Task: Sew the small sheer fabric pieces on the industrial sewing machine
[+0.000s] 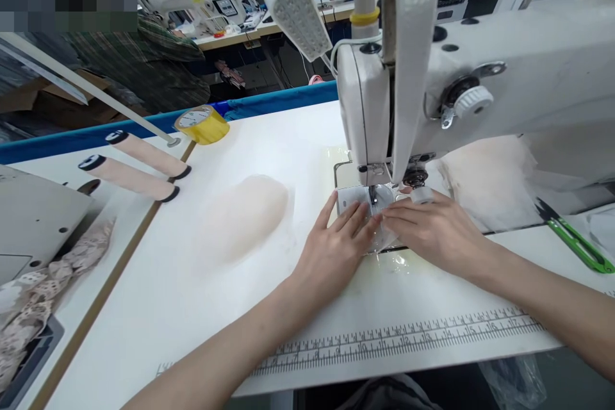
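Observation:
A white sewing machine [368,109] stands over the white table [269,307]. My left hand [336,246] lies palm down beside the needle area, fingers spread over the metal plate [348,197]. Just right of the needle, my right hand [432,230] reaches under the machine head with its fingers close together; a thin, see-through material [382,240] shows between the hands. What the right fingertips hold is too small to make out. A pale beige moulded cup [257,211] rests on the table to the left.
Two thread cones [132,176] and yellow tape [204,125] lie at the back left. Green snips [574,240] and sheer beige fabric [490,173] are at the right. Lace [52,285] hangs at the left. A person in a striped shirt [144,67] is beyond the table.

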Tool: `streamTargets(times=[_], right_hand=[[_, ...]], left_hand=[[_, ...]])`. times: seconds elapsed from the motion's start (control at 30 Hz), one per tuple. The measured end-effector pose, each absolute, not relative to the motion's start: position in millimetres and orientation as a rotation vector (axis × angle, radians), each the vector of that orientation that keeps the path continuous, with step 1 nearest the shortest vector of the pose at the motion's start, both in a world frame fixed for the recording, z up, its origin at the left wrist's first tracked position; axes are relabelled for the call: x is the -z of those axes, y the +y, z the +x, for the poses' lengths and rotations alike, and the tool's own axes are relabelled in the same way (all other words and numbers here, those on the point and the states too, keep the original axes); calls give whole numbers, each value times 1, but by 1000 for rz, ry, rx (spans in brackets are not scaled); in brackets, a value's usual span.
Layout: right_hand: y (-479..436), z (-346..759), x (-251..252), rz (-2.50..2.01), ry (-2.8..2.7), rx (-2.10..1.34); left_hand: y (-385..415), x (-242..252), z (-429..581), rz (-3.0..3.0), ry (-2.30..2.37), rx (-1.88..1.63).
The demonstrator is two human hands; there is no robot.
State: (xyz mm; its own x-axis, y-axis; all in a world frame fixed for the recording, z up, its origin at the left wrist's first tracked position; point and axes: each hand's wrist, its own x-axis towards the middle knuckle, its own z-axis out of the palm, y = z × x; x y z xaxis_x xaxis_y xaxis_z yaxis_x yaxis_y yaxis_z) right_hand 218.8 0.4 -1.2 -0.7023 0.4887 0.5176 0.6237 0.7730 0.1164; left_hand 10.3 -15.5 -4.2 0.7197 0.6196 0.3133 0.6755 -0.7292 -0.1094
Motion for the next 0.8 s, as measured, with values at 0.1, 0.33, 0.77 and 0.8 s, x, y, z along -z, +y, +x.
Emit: streamTargets(times=[0.1, 0.33, 0.77, 0.8], right_hand=[[8, 218, 1, -851, -2509, 416], [9, 219, 1, -834, -2482, 490], [3, 222, 2, -784, -2520, 463], [3, 222, 2, -783, -2521, 465]], left_hand=[[-6, 6, 9, -2688, -1040, 391], [-16, 6, 13, -2639, -986, 487], [-30, 7, 15, -2673, -1053, 438], [-30, 7, 14, -2676, -1055, 439]])
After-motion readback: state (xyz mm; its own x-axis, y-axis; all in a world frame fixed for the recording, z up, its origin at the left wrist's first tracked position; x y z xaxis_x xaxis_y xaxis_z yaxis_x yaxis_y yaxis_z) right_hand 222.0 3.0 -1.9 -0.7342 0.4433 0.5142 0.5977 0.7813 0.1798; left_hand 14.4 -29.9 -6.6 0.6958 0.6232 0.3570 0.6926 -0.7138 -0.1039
